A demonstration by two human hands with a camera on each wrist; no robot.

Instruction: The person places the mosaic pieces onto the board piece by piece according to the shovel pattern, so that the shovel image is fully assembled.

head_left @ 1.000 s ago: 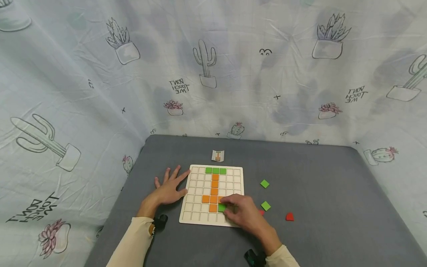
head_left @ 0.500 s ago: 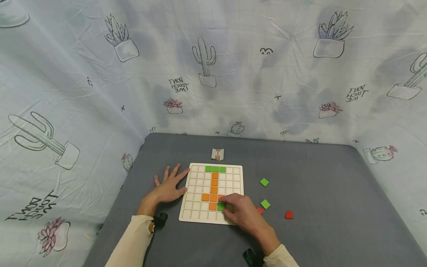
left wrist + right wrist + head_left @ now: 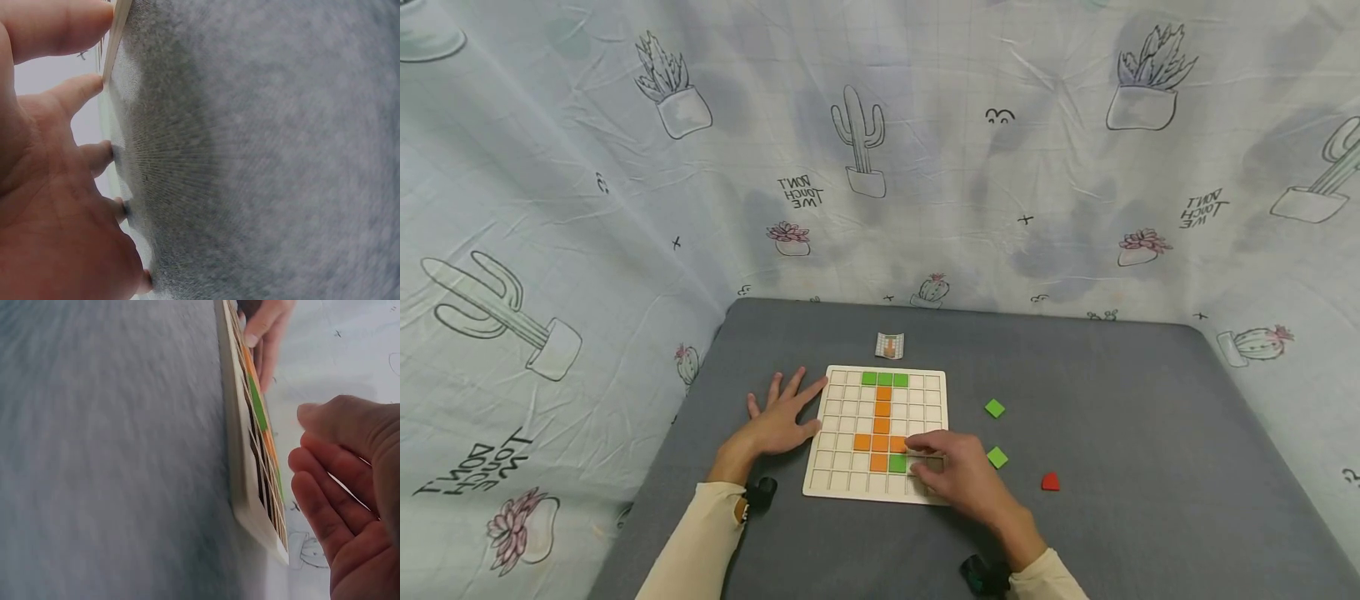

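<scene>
A pale wooden grid board (image 3: 842,483) lies on the grey table. Three green tiles (image 3: 884,379) sit in its far row, above a column and short crossbar of orange tiles (image 3: 881,443). Another green tile (image 3: 897,463) fills a cell beside the lowest orange one. My right hand (image 3: 962,475) hovers over the board's near right part, thumb and forefinger apart. In the right wrist view that hand (image 3: 350,475) holds nothing. With fingers spread, my left hand (image 3: 778,427) rests on the table; its thumb and forefinger touch the board's left edge (image 3: 117,37).
Two loose green tiles (image 3: 995,408) lie right of the board, one farther and one nearer. A red piece (image 3: 1050,482) lies beyond them to the right. Behind the board is a small printed card (image 3: 890,346). A patterned curtain (image 3: 955,167) borders the table.
My right hand has let go of the green tile and drawn back slightly right, its fingertips parting. A red piece seen beside that hand is now hidden. My left hand stays put.
</scene>
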